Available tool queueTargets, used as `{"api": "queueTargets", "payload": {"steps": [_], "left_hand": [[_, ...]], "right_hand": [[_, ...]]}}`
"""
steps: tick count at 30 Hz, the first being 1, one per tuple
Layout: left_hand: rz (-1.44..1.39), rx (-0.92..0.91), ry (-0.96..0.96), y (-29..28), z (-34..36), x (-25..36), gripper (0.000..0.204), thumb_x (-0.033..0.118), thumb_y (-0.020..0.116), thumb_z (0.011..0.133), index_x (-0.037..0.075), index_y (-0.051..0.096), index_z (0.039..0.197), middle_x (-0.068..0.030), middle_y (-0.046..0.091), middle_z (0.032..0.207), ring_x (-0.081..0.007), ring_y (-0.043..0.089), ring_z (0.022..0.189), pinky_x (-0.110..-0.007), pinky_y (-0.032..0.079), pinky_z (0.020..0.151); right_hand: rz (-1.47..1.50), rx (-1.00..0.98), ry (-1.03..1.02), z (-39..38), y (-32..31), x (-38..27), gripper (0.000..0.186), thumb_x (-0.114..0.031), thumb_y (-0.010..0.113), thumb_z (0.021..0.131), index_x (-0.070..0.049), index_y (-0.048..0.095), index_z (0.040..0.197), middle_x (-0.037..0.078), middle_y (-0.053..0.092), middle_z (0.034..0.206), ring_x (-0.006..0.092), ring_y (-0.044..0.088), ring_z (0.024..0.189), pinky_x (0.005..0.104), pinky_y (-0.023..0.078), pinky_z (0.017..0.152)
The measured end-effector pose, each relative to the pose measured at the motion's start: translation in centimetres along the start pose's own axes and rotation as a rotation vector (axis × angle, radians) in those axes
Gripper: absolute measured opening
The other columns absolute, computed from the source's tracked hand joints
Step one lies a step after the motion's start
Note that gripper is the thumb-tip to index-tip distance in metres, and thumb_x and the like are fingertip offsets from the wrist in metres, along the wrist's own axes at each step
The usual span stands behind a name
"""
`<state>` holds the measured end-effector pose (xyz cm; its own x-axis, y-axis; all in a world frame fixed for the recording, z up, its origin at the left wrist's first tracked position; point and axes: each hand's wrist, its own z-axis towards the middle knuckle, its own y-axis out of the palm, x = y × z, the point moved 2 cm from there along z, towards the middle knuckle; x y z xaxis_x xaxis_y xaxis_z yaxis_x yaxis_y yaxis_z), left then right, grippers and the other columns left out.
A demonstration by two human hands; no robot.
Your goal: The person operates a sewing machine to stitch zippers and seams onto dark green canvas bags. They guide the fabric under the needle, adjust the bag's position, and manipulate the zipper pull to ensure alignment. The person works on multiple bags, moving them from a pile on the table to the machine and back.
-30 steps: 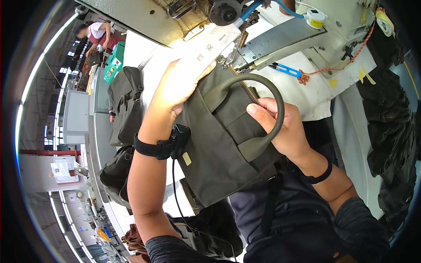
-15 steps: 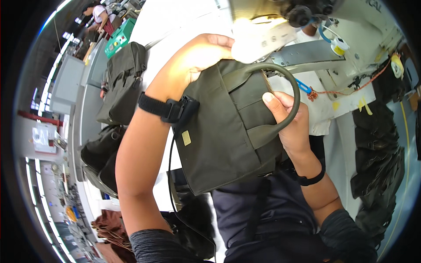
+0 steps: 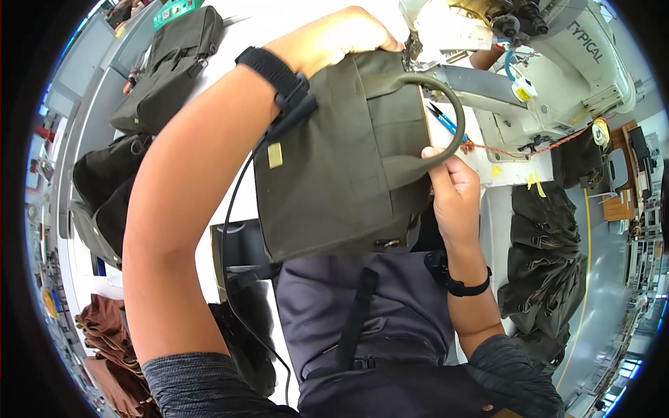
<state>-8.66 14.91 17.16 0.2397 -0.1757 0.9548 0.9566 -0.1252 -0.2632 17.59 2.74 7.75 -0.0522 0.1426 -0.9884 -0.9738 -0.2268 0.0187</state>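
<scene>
A dark olive fabric handbag (image 3: 320, 167) with a stiff curved handle (image 3: 458, 115) is held up in front of me, its far end at the sewing machine's needle area (image 3: 411, 52). My left hand (image 3: 359, 35) reaches over the bag's far left corner and grips its edge close beside the needle; most of its fingers are hidden. At the bag's right edge, my right hand (image 3: 456, 191) pinches the fabric near the handle's lower end, thumb uppermost. A small yellowish label (image 3: 276, 155) sits on the bag's left side.
The sewing machine (image 3: 585, 59) fills the far right, with blue thread snips (image 3: 449, 124) on an orange cord beside its arm. More dark bags (image 3: 167, 66) lie at left. Brown pieces (image 3: 115, 327) lie lower left; dark pieces (image 3: 543, 258) hang at right.
The view has shifted, and the bag now appears farther left and higher. My right hand has moved from inside the handle loop toward the bag's near right edge.
</scene>
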Motion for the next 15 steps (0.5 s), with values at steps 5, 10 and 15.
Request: {"api": "queueTargets", "payload": {"steps": [5,10,15], "left_hand": [[0.312,0.028,0.002,0.5,-1.9,2.8,0.010,0.007,0.068,0.089,-0.001,0.063,0.092,-0.0119,0.056,0.083,-0.0181,0.050,0.076,-0.033,0.045,0.070],[1.006,-0.052,0.396,3.3,-9.5,8.3,0.012,0.006,0.062,0.090,-0.001,0.056,0.081,-0.0127,0.046,0.070,-0.0174,0.039,0.062,-0.034,0.040,0.058],[1.011,0.132,0.373,13.1,-20.9,8.8,0.042,0.007,0.083,0.080,0.004,0.067,0.120,-0.0161,0.068,0.128,-0.0386,0.061,0.125,-0.047,0.047,0.108]], "right_hand": [[-0.210,-0.047,-0.005,-3.3,-2.1,-1.5,0.027,-0.020,0.072,0.105,0.006,0.074,0.103,-0.009,0.052,0.072,0.0005,0.040,0.067,0.0220,0.031,0.057],[-0.150,-0.163,0.123,-3.7,-3.0,-3.2,0.029,-0.022,0.074,0.102,0.006,0.074,0.098,-0.004,0.062,0.073,0.0018,0.051,0.067,0.0230,0.041,0.059],[-0.087,-0.281,0.138,-3.2,-3.3,-2.8,0.030,-0.026,0.072,0.103,0.002,0.076,0.092,-0.001,0.066,0.073,0.0059,0.059,0.061,0.0241,0.049,0.058]]}}
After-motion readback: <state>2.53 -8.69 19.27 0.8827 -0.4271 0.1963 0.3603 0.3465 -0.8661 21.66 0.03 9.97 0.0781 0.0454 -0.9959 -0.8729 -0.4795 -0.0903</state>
